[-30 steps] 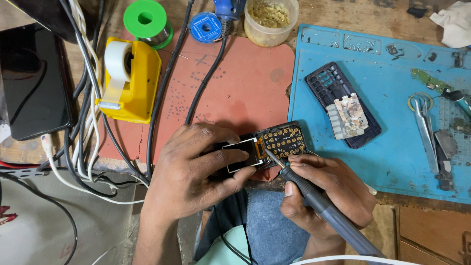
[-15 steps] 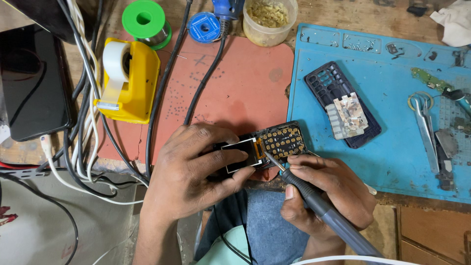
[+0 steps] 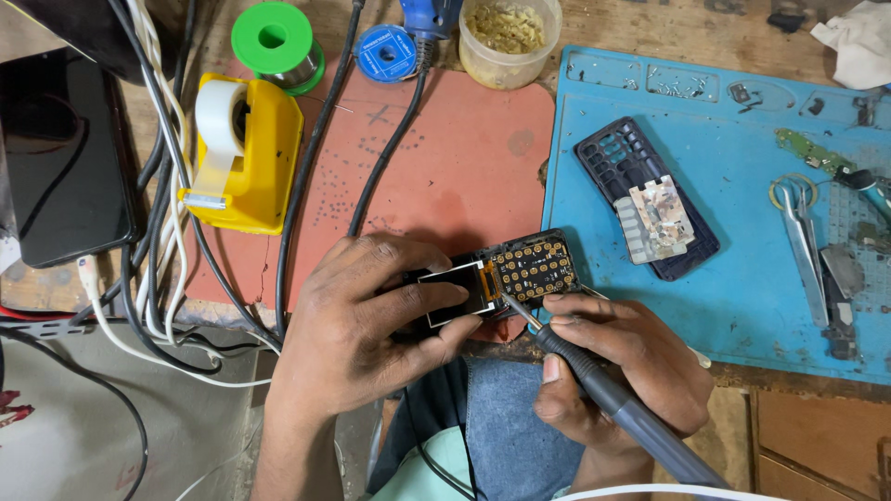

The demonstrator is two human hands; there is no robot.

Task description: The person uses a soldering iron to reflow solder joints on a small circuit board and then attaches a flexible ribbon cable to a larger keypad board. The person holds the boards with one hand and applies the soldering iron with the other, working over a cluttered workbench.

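Left hand: the left hand lay over the near edge of the red mat, fingers closed around the opened phone board — thumb below it, fingertips pressing the small screen end.
Phone board: it sat at the front of the bench, partly on the red mat, just left of the blue mat; the screen faced up on its left part, the gold keypad contacts on its right.
Right hand: the right hand gripped the soldering iron like a pen, fingers wrapped tight on the grey handle.
Iron tip: it touched the board at the seam between screen and keypad.
Blue mat: a black phone housing lay tilted on it with a small pale circuit piece on top; tweezers lay near the right edge.
Back of bench: a yellow tape dispenser, a green solder spool and a clear tub — well apart from the hands.
Left side: a dark phone beside a bundle of cables.
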